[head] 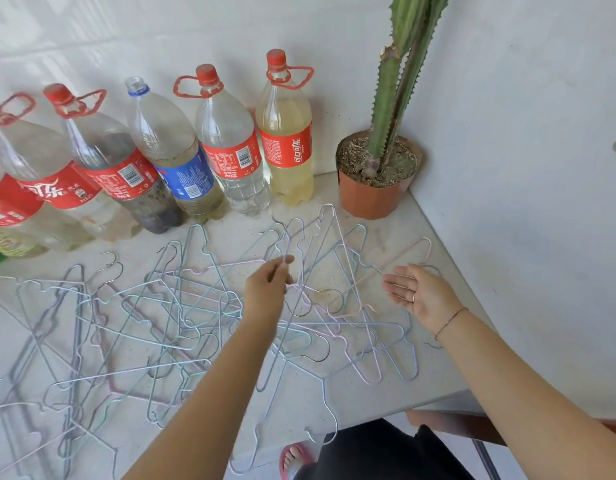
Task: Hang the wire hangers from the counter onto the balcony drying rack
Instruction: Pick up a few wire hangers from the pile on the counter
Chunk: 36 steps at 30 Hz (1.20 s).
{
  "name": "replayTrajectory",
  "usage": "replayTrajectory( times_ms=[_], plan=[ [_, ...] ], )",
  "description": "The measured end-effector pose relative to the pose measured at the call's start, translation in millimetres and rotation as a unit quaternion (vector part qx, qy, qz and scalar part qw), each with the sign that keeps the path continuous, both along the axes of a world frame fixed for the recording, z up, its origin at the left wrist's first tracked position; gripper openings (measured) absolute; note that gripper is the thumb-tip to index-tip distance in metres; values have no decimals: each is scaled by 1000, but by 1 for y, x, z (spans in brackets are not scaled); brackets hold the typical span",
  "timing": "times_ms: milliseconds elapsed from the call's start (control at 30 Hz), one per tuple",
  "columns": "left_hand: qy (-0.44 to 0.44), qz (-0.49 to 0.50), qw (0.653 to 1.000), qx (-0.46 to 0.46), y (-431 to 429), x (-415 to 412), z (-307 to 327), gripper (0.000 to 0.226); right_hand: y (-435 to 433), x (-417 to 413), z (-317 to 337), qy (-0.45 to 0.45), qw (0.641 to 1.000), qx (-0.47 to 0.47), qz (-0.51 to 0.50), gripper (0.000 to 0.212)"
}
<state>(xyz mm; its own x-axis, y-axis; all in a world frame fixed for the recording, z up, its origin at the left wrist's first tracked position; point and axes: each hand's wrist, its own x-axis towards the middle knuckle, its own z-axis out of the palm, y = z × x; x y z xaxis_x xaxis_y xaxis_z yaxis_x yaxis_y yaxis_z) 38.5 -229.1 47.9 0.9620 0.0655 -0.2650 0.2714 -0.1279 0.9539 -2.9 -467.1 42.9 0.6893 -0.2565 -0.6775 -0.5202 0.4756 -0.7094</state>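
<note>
- The wire hangers (181, 317) are tangled in a heap on the worktop (434, 233), so single ones are hard to tell apart.
- The heap is cut off at 9 o'clock.
- One hanger (301, 237) is pinched by the left hand (268, 285); its long side is pointed to 1 o'clock.
- The right hand (419, 294) is held wide, palm up, with nothing in it.

White walls (524, 168) meet in a corner beyond the fingers. A pale speckled desk (434, 237) fills it under soft daylight. Bottles (230, 150) line the back wall; a potted cactus (386, 133) stands in the corner.
</note>
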Motion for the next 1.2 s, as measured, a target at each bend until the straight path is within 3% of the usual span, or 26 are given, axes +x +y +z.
replayTrajectory(
  times_ms=[200, 367, 567, 667, 767, 900, 1033, 1133, 1200],
  plan=[
    [-12, 64, 993, -98, 74, 2, 28, 25, 43, -17, -12, 5, 987, -95, 133, 11],
    [-7, 120, 989, -83, 129, -10, 39, 26, 96, -12, -17, -51, 934, -205, 287, 14],
    [-10, 149, 987, -62, 167, -39, 36, 29, 156, -12, -33, -93, 864, -276, 410, 1],
    [-10, 164, 984, -72, 181, -50, 32, 30, 178, -7, -44, -69, 818, -365, 440, 19],
    [-10, 177, 981, -77, 191, -59, 28, 30, 192, -6, -49, -26, 761, -438, 478, 16],
    [-6, 190, 978, -82, 199, -69, 24, 30, 200, -7, -47, -16, 711, -498, 497, 41],
    [3, 179, 981, -75, 200, -81, 22, 30, 200, 0, -33, -24, 732, -481, 481, 36],
    [10, 151, 986, -70, 194, -90, 18, 29, 199, 11, -20, -45, 774, -430, 463, 14],
    [15, 121, 990, -75, 186, -95, 16, 28, 200, 16, -10, -56, 801, -398, 444, 14]
  ],
)
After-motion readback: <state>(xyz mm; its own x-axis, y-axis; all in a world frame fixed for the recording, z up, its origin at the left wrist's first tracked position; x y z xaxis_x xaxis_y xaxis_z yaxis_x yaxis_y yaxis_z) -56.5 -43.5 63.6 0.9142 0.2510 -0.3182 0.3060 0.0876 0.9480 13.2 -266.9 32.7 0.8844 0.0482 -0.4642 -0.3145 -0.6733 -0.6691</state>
